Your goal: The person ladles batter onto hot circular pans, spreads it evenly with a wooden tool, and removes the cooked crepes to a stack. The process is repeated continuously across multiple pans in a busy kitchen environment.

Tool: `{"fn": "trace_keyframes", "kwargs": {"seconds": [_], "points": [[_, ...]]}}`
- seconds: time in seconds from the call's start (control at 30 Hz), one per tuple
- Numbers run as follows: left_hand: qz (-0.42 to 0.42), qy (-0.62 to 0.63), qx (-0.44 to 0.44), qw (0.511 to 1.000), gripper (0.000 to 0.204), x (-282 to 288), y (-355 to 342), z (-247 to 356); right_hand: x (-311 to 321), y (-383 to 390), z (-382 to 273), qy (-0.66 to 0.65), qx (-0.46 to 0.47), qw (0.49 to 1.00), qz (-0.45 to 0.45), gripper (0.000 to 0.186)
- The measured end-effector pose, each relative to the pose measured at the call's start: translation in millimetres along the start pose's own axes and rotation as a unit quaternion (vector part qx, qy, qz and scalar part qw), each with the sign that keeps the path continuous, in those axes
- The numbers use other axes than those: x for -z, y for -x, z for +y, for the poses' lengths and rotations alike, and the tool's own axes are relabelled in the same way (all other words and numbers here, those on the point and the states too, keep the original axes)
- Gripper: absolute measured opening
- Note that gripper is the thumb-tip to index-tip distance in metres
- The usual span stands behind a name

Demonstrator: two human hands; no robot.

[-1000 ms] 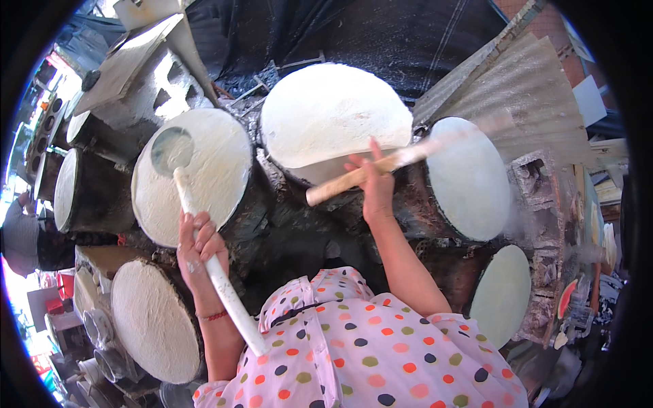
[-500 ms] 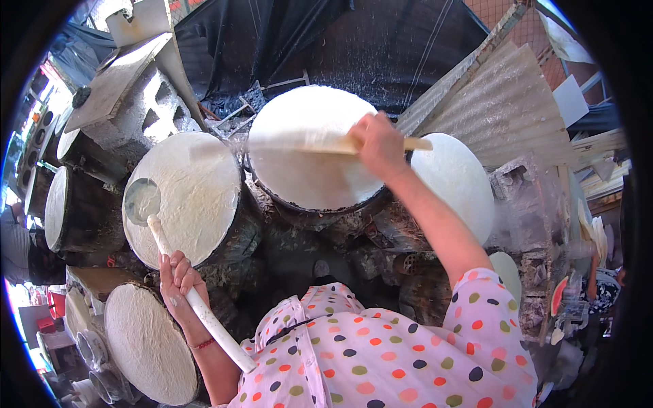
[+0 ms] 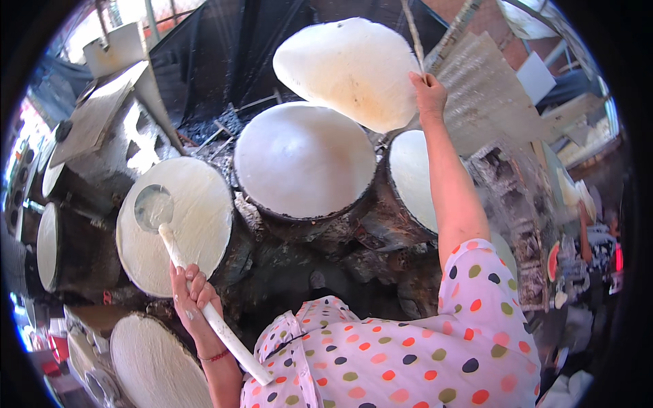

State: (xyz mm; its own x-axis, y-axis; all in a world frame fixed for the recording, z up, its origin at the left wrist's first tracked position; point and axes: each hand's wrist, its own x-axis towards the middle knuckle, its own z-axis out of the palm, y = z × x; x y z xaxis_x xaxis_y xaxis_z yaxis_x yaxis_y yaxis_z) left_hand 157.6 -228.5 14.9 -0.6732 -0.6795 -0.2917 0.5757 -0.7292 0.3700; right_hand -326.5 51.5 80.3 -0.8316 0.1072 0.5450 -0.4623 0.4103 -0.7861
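Observation:
My left hand (image 3: 197,294) is closed round the white handle of a ladle (image 3: 209,314). The ladle's round bowl is over the left drum's pale batter-like top (image 3: 183,255); I cannot tell whether they touch. My raised right hand (image 3: 430,97) grips a thin wooden stick (image 3: 412,30). A large thin white sheet (image 3: 347,68), like a crepe, hangs in the air beside that hand, its browned patch facing me. Whether the fingers also pinch the sheet's edge is hidden. Below it sits a round griddle top (image 3: 306,160), smooth, greyish and shiny, with a dark rim.
Another white-topped drum (image 3: 410,178) stands at the right, partly behind my forearm. A pale round top (image 3: 153,357) is at lower left, and more drums (image 3: 75,248) stand further left. Corrugated sheeting (image 3: 490,95) leans at the back right; dark plastic sheeting (image 3: 252,54) hangs behind.
The white sheet has come up off the middle griddle and hangs at the upper right. My right hand has risen with the stick, now upright. My left hand keeps its hold on the ladle.

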Motion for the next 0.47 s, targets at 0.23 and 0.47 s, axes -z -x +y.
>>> {"fn": "trace_keyframes", "kwargs": {"seconds": [0.23, 0.47], "points": [[-0.026, -0.063, 0.091, 0.994, 0.041, -13, -11, -7, 147, 19, -18, -0.041, -0.033, 0.964, 0.262, 0.024], [-0.106, -0.033, 0.284, 0.952, 0.043, -14, -25, 2, 376, 129, -113, 0.165, -0.075, 0.901, 0.394, 0.02]]}}
